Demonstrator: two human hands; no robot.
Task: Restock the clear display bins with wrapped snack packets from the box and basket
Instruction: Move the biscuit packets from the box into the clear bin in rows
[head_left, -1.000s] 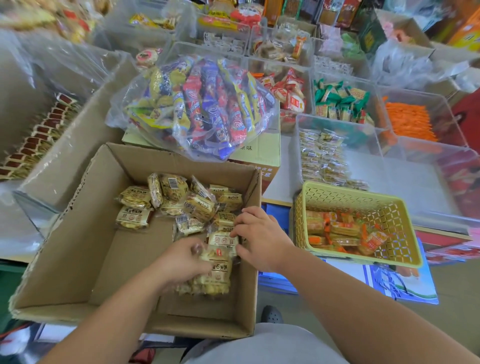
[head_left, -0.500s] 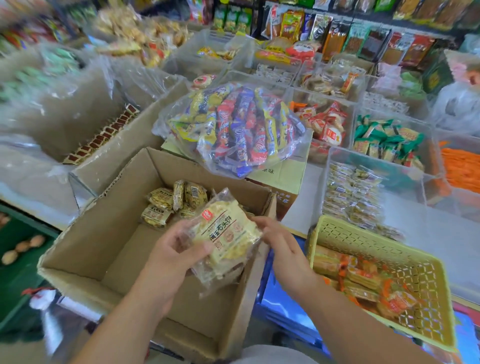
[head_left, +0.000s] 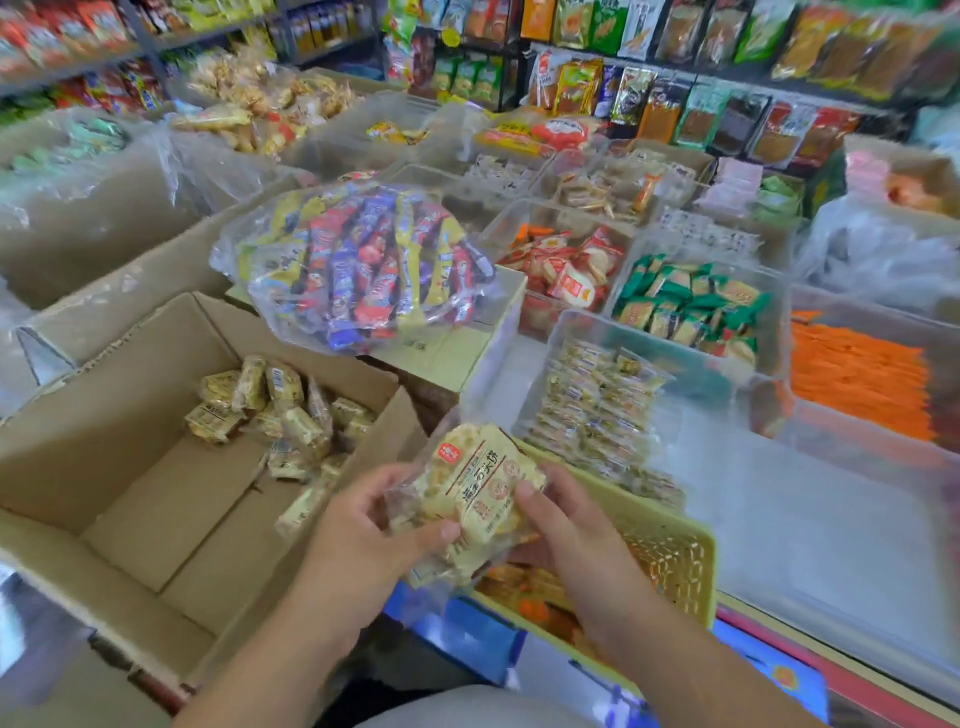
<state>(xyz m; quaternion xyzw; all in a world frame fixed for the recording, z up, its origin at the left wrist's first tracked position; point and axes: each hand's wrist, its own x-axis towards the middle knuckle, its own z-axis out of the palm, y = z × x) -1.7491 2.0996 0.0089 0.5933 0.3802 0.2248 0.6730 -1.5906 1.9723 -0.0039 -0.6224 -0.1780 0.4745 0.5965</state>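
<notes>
Two hands are at work here, and both hold the same thing. The left hand (head_left: 363, 525) and the right hand (head_left: 566, 525) grip one stack of packets (head_left: 478, 499) between them. Each thumb is pressed on the top wrapper and the fingers are curled underneath. I can read one pale yellow packet on top. There are more under it, but I cannot count them.

The stack is held in the air near the person, over the gap between the one cardboard box (head_left: 171, 509) on the left and the one yellow basket (head_left: 670, 566) on the right. It is just above the basket's near left corner.

A loose heap of the same packets (head_left: 280, 405) lies at the far right of the box floor. There are about a dozen, but they overlap too much for an exact count. Some orange packets (head_left: 524, 587) lie in the basket, partly hidden by the right wrist.

Just beyond the basket stands a clear bin (head_left: 558, 353) with small pale packets (head_left: 597, 410) stacked in rows. Farther off I count three more bins, one each of red-and-white packets (head_left: 566, 265), green packets (head_left: 691, 306) and orange packets (head_left: 857, 374). One clear bag of coloured bars (head_left: 363, 265) sits on a closed carton beyond the box.
</notes>
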